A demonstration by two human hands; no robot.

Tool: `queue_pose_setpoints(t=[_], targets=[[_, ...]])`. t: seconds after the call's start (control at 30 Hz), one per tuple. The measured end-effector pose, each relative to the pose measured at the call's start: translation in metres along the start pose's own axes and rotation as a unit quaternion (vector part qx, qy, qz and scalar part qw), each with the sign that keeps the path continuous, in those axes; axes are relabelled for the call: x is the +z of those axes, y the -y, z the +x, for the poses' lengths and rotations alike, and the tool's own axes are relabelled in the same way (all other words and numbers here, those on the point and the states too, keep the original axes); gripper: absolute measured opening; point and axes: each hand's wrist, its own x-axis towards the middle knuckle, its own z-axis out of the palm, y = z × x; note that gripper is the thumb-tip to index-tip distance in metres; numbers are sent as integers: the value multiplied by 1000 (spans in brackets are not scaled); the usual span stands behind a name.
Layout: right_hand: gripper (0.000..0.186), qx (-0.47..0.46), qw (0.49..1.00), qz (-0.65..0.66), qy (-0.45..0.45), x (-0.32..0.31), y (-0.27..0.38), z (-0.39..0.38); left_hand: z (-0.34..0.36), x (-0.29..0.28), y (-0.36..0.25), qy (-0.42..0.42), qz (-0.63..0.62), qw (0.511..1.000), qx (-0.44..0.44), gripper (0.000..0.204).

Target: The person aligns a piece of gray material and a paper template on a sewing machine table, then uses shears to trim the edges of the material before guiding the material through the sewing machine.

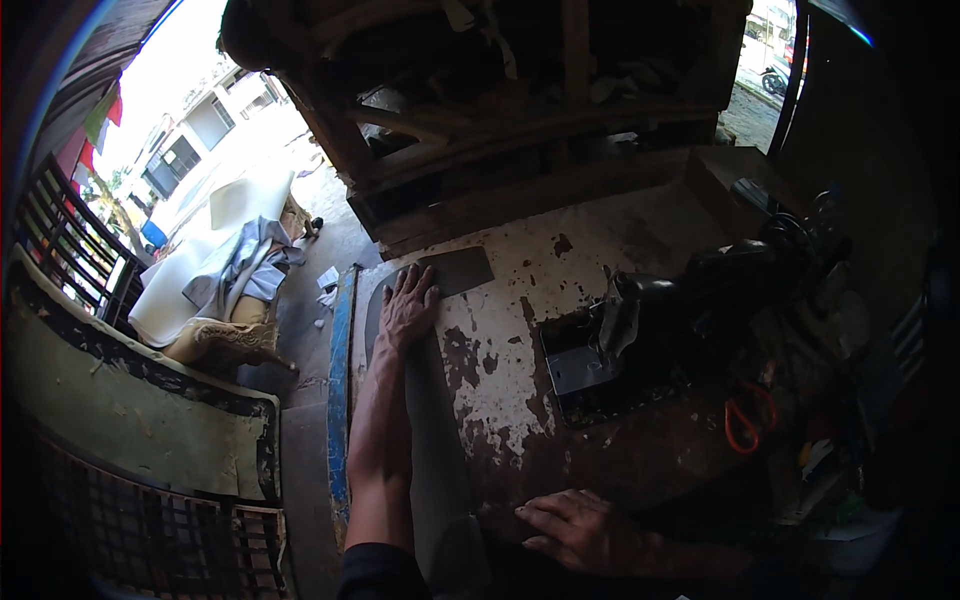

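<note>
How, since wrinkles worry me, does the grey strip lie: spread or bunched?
Spread: the strip looks flat on the table, under the left hand.

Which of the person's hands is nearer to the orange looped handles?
Right. The right hand is left of the orange looped handles and closer to the wearer; the left hand lies flat on grey material, across the worktop.

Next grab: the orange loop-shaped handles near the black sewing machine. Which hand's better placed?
Probably the right hand: it's nearer the orange loop-shaped handles and looks free. The left hand lies flat on the dark-grey strip, farther away.
</note>
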Motion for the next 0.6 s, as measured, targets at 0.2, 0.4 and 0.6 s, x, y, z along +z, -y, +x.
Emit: queue_pose_setpoints(t=[0.2, 0.4, 0.6], targets=[[48, 19, 1000, 13, 6, -1, -2, 29, 37, 6, 12, -3, 3, 1000, -14, 63], [80, -175, 964, -19, 197, 55, -5, 60, 42, 5, 11, 3, -3, 999, -32, 64], [77, -200, 955, -71, 206, 89, -18, 68, 13, -12, 31, -33, -33, 998, -52, 69]])
